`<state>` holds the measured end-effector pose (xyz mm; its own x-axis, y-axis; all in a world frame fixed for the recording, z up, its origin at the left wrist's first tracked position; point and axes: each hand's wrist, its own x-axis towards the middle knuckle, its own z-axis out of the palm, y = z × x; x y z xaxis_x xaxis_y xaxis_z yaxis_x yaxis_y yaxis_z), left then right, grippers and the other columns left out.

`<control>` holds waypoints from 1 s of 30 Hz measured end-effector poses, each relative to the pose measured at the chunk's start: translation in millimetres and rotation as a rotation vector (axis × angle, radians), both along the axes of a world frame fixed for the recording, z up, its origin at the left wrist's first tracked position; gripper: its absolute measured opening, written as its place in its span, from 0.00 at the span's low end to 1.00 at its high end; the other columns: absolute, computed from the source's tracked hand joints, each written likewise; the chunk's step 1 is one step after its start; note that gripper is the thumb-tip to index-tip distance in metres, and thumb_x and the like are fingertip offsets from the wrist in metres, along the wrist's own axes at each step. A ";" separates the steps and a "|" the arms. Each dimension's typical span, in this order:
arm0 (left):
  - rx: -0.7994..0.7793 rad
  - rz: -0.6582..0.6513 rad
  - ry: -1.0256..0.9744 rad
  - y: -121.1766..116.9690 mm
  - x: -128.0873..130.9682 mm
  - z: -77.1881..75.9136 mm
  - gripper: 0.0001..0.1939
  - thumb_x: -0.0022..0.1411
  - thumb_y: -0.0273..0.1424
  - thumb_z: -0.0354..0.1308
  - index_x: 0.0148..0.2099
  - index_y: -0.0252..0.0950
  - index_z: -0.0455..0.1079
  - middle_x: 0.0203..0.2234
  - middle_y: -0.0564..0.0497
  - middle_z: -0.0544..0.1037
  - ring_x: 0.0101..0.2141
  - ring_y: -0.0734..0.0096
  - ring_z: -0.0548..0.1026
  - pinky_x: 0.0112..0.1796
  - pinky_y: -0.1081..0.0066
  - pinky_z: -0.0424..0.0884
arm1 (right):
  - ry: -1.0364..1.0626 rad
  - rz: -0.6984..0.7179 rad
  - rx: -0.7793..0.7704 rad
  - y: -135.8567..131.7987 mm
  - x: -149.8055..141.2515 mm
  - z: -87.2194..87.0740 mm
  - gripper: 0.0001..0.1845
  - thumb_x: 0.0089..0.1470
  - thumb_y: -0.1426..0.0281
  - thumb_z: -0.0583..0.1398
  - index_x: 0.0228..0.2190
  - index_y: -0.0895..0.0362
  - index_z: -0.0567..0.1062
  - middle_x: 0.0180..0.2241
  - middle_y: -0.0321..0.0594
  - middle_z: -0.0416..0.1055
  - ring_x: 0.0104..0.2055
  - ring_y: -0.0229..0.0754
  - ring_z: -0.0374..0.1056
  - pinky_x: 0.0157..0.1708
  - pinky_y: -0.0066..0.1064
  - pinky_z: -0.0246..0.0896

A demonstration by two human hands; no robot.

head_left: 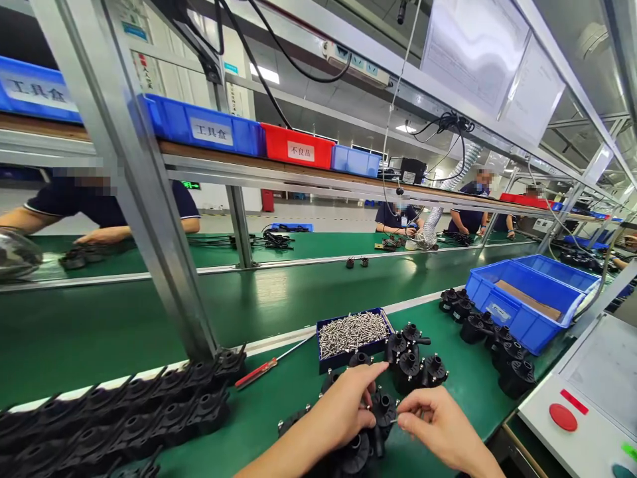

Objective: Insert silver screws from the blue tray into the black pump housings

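Note:
My left hand (343, 406) is closed around the side of a black plastic pump housing (385, 410), its thumb in front and index finger stretched past the back. At that housing's right edge, my right hand (440, 419) pinches a small silver screw (394, 421) between thumb and fingertips. More black housings stand close by, among them one behind my hands (408, 366) and another below them (354, 453), partly covered by my left hand. Screws stick up from the corners of several. Beyond my left hand is a dark blue box (324, 364) filled with loose silver screws (354, 334).
A red-handled screwdriver (256, 373) lies left of the screw box. Rows of black parts (134, 425) fill the left front. At right are more housings (515, 378), a blue bin (517, 325) and a panel with a red button (563, 417). A metal post (149, 199) rises at left; co-workers sit opposite.

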<state>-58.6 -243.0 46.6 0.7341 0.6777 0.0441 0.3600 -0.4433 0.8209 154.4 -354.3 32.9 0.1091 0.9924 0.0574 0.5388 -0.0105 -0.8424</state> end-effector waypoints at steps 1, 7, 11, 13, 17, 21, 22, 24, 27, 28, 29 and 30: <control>-0.018 0.004 0.008 0.6 -0.4 0.1 0.49 0.44 0.17 0.62 0.70 0.43 0.66 0.48 0.46 0.75 0.43 0.60 0.75 0.45 0.67 0.72 | 0.003 0.011 -0.039 0.5 -1.1 -4.1 0.11 0.57 0.61 0.66 0.36 0.55 0.84 0.32 0.39 0.79 0.30 0.43 0.76 0.31 0.30 0.67; 0.052 0.006 0.059 2.7 0.5 8.0 0.41 0.48 0.16 0.62 0.65 0.40 0.72 0.43 0.48 0.79 0.43 0.60 0.76 0.47 0.66 0.70 | -0.113 0.023 -0.052 4.6 -10.0 -6.0 0.08 0.56 0.65 0.65 0.32 0.54 0.84 0.27 0.37 0.78 0.31 0.43 0.73 0.30 0.28 0.63; 0.044 0.001 0.088 3.7 3.1 10.2 0.41 0.48 0.18 0.64 0.66 0.38 0.71 0.40 0.48 0.79 0.40 0.61 0.77 0.42 0.67 0.70 | -0.167 0.029 -0.037 4.5 -20.0 2.8 0.06 0.54 0.66 0.66 0.30 0.53 0.84 0.27 0.36 0.78 0.31 0.42 0.71 0.30 0.28 0.61; 0.025 -0.014 0.070 8.1 1.3 11.1 0.40 0.47 0.20 0.66 0.65 0.38 0.72 0.40 0.49 0.79 0.38 0.61 0.77 0.40 0.68 0.70 | -0.166 0.017 -0.056 5.1 -26.0 3.9 0.04 0.51 0.67 0.68 0.28 0.53 0.83 0.26 0.35 0.78 0.30 0.41 0.71 0.30 0.27 0.60; 0.103 0.041 -0.040 37.0 -14.1 18.6 0.27 0.55 0.29 0.66 0.59 0.37 0.77 0.37 0.50 0.81 0.37 0.62 0.78 0.41 0.68 0.71 | -0.191 -0.024 -0.041 5.5 -32.4 0.2 0.04 0.52 0.66 0.68 0.28 0.53 0.81 0.26 0.35 0.77 0.31 0.42 0.71 0.30 0.27 0.60; 0.364 0.264 0.023 84.5 -35.2 24.1 0.18 0.65 0.29 0.57 0.56 0.34 0.77 0.37 0.47 0.82 0.39 0.61 0.78 0.44 0.67 0.70 | -0.326 -0.085 0.013 5.5 -27.3 -4.4 0.08 0.59 0.63 0.63 0.31 0.50 0.82 0.30 0.36 0.79 0.37 0.46 0.73 0.36 0.31 0.61; 0.418 0.295 0.065 95.5 -38.4 23.3 0.18 0.66 0.28 0.56 0.56 0.34 0.77 0.38 0.46 0.82 0.39 0.61 0.78 0.45 0.66 0.70 | -0.346 -0.085 0.010 6.1 -25.4 -5.5 0.09 0.60 0.62 0.62 0.31 0.50 0.82 0.30 0.36 0.79 0.38 0.47 0.73 0.37 0.32 0.61; 0.476 0.307 0.133 113.6 -40.5 19.3 0.16 0.66 0.26 0.56 0.54 0.33 0.77 0.39 0.44 0.81 0.41 0.59 0.77 0.46 0.65 0.69 | -0.340 -0.063 -0.020 8.2 -22.3 -7.8 0.09 0.60 0.63 0.62 0.30 0.50 0.81 0.30 0.36 0.79 0.37 0.46 0.72 0.36 0.32 0.60; 0.510 0.238 0.200 130.9 -35.1 9.9 0.16 0.61 0.24 0.62 0.52 0.35 0.79 0.42 0.42 0.78 0.46 0.54 0.75 0.49 0.63 0.68 | -0.273 -0.082 -0.057 11.7 -20.2 -12.3 0.07 0.57 0.63 0.64 0.30 0.53 0.76 0.28 0.35 0.76 0.32 0.43 0.69 0.32 0.30 0.58; 0.523 0.200 0.216 134.7 -32.2 6.5 0.17 0.60 0.24 0.63 0.52 0.36 0.79 0.44 0.43 0.77 0.47 0.54 0.75 0.50 0.63 0.68 | -0.244 -0.092 -0.056 12.3 -19.7 -14.3 0.07 0.56 0.64 0.64 0.31 0.53 0.74 0.27 0.34 0.74 0.31 0.41 0.68 0.31 0.29 0.58; 0.534 0.162 0.227 137.9 -29.2 3.2 0.17 0.59 0.24 0.64 0.51 0.37 0.79 0.44 0.43 0.76 0.48 0.54 0.74 0.51 0.63 0.68 | -0.212 -0.100 -0.051 12.5 -19.1 -16.8 0.08 0.55 0.64 0.65 0.32 0.53 0.72 0.26 0.32 0.73 0.30 0.40 0.67 0.31 0.29 0.57; 0.544 0.128 0.235 140.6 -26.5 -0.1 0.16 0.59 0.25 0.64 0.50 0.37 0.79 0.45 0.44 0.75 0.49 0.54 0.73 0.51 0.64 0.67 | -0.176 -0.098 -0.042 12.3 -18.3 -20.0 0.09 0.55 0.64 0.65 0.33 0.53 0.70 0.26 0.31 0.71 0.29 0.39 0.65 0.30 0.28 0.56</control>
